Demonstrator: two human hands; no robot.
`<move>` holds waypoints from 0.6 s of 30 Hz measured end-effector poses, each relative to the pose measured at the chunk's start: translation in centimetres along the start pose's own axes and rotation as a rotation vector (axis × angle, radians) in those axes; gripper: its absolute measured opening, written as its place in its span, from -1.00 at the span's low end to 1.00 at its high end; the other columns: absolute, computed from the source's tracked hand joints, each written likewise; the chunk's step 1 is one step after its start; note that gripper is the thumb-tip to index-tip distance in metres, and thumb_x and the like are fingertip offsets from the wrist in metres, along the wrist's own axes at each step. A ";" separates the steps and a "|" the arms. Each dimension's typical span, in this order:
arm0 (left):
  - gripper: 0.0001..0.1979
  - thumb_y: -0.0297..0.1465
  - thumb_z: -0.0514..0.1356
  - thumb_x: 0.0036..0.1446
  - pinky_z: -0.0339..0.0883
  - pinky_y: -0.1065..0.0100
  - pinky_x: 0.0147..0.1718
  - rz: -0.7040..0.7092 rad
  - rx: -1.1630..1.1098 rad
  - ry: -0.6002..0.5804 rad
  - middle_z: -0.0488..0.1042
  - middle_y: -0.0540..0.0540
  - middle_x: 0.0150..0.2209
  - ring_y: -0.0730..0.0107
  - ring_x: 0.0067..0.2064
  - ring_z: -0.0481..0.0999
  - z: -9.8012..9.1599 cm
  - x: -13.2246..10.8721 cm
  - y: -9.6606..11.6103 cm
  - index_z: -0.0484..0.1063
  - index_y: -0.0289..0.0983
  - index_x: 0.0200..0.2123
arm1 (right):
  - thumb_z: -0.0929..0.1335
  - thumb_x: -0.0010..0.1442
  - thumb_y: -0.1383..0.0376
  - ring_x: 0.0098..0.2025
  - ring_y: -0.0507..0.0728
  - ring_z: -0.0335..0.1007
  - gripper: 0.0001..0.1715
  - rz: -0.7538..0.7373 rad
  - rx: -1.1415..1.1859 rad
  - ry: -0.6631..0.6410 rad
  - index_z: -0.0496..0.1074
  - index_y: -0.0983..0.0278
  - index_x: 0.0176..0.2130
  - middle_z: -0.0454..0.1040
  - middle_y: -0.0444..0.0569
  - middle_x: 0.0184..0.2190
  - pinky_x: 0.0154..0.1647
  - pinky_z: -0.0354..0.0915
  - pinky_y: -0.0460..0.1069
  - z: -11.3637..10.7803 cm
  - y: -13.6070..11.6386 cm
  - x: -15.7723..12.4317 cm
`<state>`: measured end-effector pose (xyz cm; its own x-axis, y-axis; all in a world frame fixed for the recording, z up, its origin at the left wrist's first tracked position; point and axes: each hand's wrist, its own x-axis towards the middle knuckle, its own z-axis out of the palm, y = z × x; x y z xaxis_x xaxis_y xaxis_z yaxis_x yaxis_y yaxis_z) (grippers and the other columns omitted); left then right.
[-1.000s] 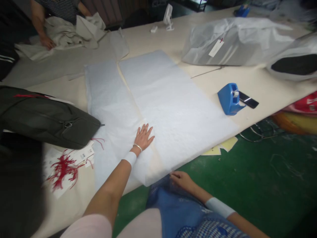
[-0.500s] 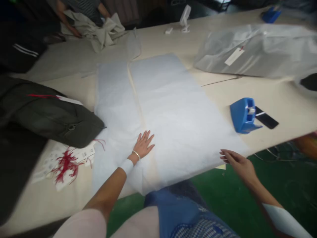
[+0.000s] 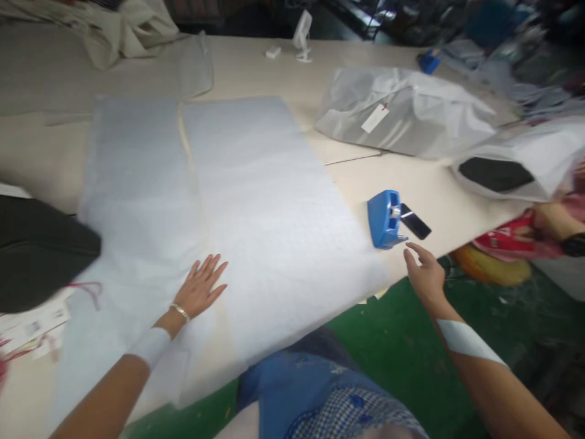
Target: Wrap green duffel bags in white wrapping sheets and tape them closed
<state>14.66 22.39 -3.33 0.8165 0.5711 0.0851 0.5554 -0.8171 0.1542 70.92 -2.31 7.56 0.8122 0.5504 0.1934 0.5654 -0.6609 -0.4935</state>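
My left hand [image 3: 201, 286] lies flat, fingers spread, on a thin, pale bluish-white sheet [image 3: 269, 195] covering the table's front. Down the sheet, close to that hand, runs a narrow beige strip [image 3: 186, 143]; whether it is a gap or a seam I cannot tell. My right hand [image 3: 427, 274] hovers past the table edge with thumb and forefinger apart and nothing between them. Just beyond its fingertips is a blue tape dispenser [image 3: 380, 221], apparently not touched. A dark phone [image 3: 415, 222] lies beside the dispenser.
A clear bag [image 3: 425, 122] with a white tag lies at the back right, near another bag [image 3: 557, 152] with dark contents. Dark green fabric [image 3: 41, 256] and tags [image 3: 36, 323] are at left. Another person's arm [image 3: 560, 222] shows at right. A small white fan [image 3: 302, 36] stands behind.
The view has swung to the right. My right hand has moved from the sheet's front right corner to the tape dispenser, its fingers parting. My left hand stays flat on the sheet.
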 end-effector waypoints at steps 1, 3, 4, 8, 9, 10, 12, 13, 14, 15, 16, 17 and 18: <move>-0.36 -0.09 -0.05 0.31 -0.13 -0.14 0.30 0.011 -0.004 0.010 -0.09 -0.22 0.39 0.00 0.40 -0.12 0.3 0.1 -0.2 -0.03 -0.20 0.36 | 0.32 0.13 0.07 0.08 0.28 0.38 -0.50 -0.006 -0.012 0.034 0.51 0.25 -0.01 0.46 0.11 0.07 0.17 0.23 0.22 -0.2 0.4 1.5; -0.36 -0.08 -0.06 0.30 -0.12 -0.16 0.29 0.027 -0.009 0.028 -0.08 -0.21 0.39 -0.01 0.39 -0.09 0.8 0.2 -0.5 -0.03 -0.19 0.37 | 0.35 0.11 0.10 0.21 0.29 0.22 -0.53 0.087 0.038 0.038 0.53 0.28 -0.05 0.37 0.12 0.15 0.28 0.07 0.21 0.0 1.1 4.2; -0.36 -0.08 -0.06 0.30 -0.11 -0.16 0.29 0.031 -0.008 0.034 -0.07 -0.20 0.39 -0.02 0.39 -0.08 0.9 0.2 -0.5 -0.03 -0.18 0.37 | 0.37 0.10 0.10 0.25 0.29 0.16 -0.55 0.167 0.086 0.020 0.55 0.27 -0.08 0.33 0.11 0.18 0.32 -0.01 0.20 0.2 1.4 5.3; -0.36 -0.10 -0.06 0.29 -0.12 -0.14 0.29 0.026 0.004 0.044 -0.07 -0.18 0.39 -0.03 0.39 -0.06 0.8 0.1 -0.3 -0.03 -0.17 0.36 | 0.43 0.03 0.02 0.20 0.30 0.21 -0.59 0.409 0.267 -0.060 0.60 0.24 -0.24 0.44 0.05 0.08 0.30 0.01 0.19 2.0 2.2 8.7; -0.36 -0.11 -0.05 0.28 -0.12 -0.14 0.30 0.023 0.007 0.045 -0.07 -0.18 0.39 -0.03 0.39 -0.05 0.7 0.1 -0.2 -0.03 -0.17 0.36 | 0.45 -0.01 0.00 0.14 0.30 0.28 -0.58 0.435 0.298 -0.078 0.60 0.25 -0.28 0.49 0.06 -0.01 0.24 0.11 0.19 2.5 2.2 9.2; -0.36 -0.12 -0.05 0.28 -0.12 -0.14 0.30 0.021 0.009 0.044 -0.07 -0.17 0.40 -0.03 0.38 -0.05 0.7 0.1 -0.2 -0.03 -0.16 0.37 | 0.47 -0.06 0.00 0.07 0.29 0.35 -0.58 0.465 0.335 -0.094 0.60 0.26 -0.31 0.53 0.05 -0.09 0.16 0.21 0.18 2.9 2.3 9.7; -0.36 -0.12 -0.05 0.28 -0.13 -0.14 0.30 0.016 0.011 0.040 -0.08 -0.16 0.40 -0.02 0.39 -0.05 0.7 0.1 -0.2 -0.05 -0.15 0.37 | 0.52 -0.15 0.05 -0.06 0.25 0.43 -0.59 0.514 0.411 -0.109 0.58 0.28 -0.34 0.56 0.03 -0.20 -0.01 0.35 0.14 3.3 2.3 10.3; -0.36 -0.12 -0.05 0.28 -0.14 -0.14 0.30 0.016 0.012 0.039 -0.09 -0.16 0.40 -0.02 0.39 -0.05 0.8 0.1 -0.2 -0.06 -0.15 0.37 | 0.53 -0.18 0.08 -0.09 0.23 0.44 -0.59 0.527 0.447 -0.104 0.57 0.28 -0.35 0.57 0.02 -0.22 -0.07 0.38 0.11 3.3 2.2 10.4; -0.36 -0.12 -0.06 0.28 -0.15 -0.14 0.31 0.016 0.012 0.039 -0.09 -0.16 0.40 -0.02 0.39 -0.06 0.8 0.1 -0.2 -0.06 -0.15 0.37 | 0.54 -0.20 0.11 -0.11 0.21 0.45 -0.60 0.531 0.482 -0.091 0.56 0.28 -0.35 0.57 0.01 -0.21 -0.11 0.40 0.09 3.1 2.0 10.4; -0.36 -0.11 -0.06 0.28 -0.16 -0.14 0.31 0.017 0.012 0.037 -0.10 -0.16 0.40 -0.02 0.39 -0.06 0.9 0.1 -0.3 -0.06 -0.15 0.37 | 0.54 -0.22 0.12 -0.10 0.19 0.45 -0.60 0.525 0.515 -0.072 0.55 0.28 -0.35 0.56 0.00 -0.18 -0.11 0.41 0.06 2.9 1.8 10.3; -0.36 -0.11 -0.06 0.28 -0.16 -0.14 0.31 0.017 0.013 0.035 -0.10 -0.16 0.40 -0.02 0.39 -0.06 1.0 0.1 -0.3 -0.05 -0.15 0.37 | 0.55 -0.21 0.13 -0.08 0.17 0.44 -0.60 0.510 0.545 -0.052 0.55 0.27 -0.34 0.55 -0.01 -0.13 -0.09 0.40 0.04 2.5 1.6 10.0; -0.36 -0.11 -0.06 0.29 -0.16 -0.14 0.31 0.016 0.015 0.032 -0.10 -0.17 0.40 -0.02 0.39 -0.07 1.0 0.1 -0.4 -0.05 -0.16 0.37 | 0.55 -0.20 0.12 -0.05 0.14 0.43 -0.59 0.489 0.571 -0.035 0.55 0.26 -0.33 0.54 -0.03 -0.08 -0.05 0.39 0.01 2.1 1.4 9.5; -0.36 -0.11 -0.05 0.29 -0.16 -0.13 0.31 0.012 0.018 0.024 -0.10 -0.17 0.40 -0.01 0.39 -0.08 1.0 0.1 -0.4 -0.04 -0.16 0.37 | 0.54 -0.18 0.10 -0.02 0.13 0.42 -0.59 0.465 0.601 -0.021 0.54 0.25 -0.32 0.51 -0.05 -0.03 -0.01 0.38 -0.01 1.6 1.2 8.9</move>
<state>14.68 22.66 -4.39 0.8190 0.5629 0.1108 0.5486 -0.8250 0.1358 78.56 2.59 7.31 0.9415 0.2964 -0.1604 -0.0148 -0.4390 -0.8984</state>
